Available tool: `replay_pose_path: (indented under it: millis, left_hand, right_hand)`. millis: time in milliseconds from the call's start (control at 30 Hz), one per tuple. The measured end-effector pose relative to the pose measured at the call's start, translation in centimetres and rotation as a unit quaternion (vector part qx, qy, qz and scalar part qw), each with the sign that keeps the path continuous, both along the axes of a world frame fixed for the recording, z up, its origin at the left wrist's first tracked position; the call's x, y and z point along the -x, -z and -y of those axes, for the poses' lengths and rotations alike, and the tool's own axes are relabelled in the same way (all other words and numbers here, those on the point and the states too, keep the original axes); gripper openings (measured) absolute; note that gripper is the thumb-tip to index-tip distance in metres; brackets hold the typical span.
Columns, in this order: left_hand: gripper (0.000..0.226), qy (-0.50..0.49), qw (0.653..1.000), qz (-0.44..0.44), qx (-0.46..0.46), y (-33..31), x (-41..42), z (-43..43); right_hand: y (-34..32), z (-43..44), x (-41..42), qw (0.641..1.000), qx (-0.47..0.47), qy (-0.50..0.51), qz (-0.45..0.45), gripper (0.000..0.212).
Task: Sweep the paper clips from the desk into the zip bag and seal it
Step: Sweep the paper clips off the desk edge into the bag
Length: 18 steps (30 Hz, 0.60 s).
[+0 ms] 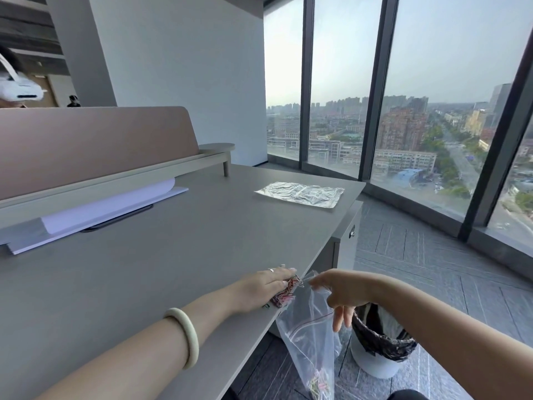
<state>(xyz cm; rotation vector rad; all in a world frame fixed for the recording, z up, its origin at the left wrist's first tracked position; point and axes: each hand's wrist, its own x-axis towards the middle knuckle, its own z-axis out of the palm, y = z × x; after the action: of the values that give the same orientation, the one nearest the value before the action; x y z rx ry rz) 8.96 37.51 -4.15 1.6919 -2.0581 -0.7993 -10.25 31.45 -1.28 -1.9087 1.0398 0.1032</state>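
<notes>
- Your heap of thin coloured wire paper clips [284, 294], red, pink and green among them, lies at the very edge of the grey matte desk [161, 255], right at the bag's mouth.
- The clear plastic zip bag with a red seal line [310, 339] hangs open below that desk edge; a few clips already sit at its bottom.
- Your left hand [266, 287], a ring on one finger, lies flat on the desk with fingers spread over the clips, gripping nothing; a pale green bangle [184, 336] circles that wrist.
- Your right hand [336, 293] pinches the bag's rim just off the desk edge, lower fingers loose.
- Farther along the desk edge from the bag lies a crinkled silvery foil sheet [300, 194].
- Across the desk from the bag, white paper sheets [106, 209] rest under a pinkish partition panel [95, 142].
- On the floor just beside the bag stands a white bin with a black liner [375, 356].
- Beyond it, tall dark-framed windows [403, 96] show a hazy city.
</notes>
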Motion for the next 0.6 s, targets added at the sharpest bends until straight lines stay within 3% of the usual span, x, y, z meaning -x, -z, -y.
replay_pose_path:
  millis: [200, 400, 600]
  left_hand:
    - [0.044, 0.02, 1.0, -0.015, -0.005, -0.4, 0.9, 0.3]
    - [0.045, -0.017, 0.999, -0.04, 0.011, -2.1, -0.4, -0.1]
    - [0.063, 0.025, 0.989, 0.147, 0.01, -1.0, -2.9, -3.2]
  right_hand:
    - [-1.2, 0.0, -0.2, 1.0, 0.01, 0.005, 0.005, 0.072]
    - [-1.3, 0.4, -0.8, 0.997, -0.073, 0.021, 0.022, 0.059]
    - [-0.7, 0.7, -1.5, 0.997, -0.068, 0.022, -0.008, 0.055]
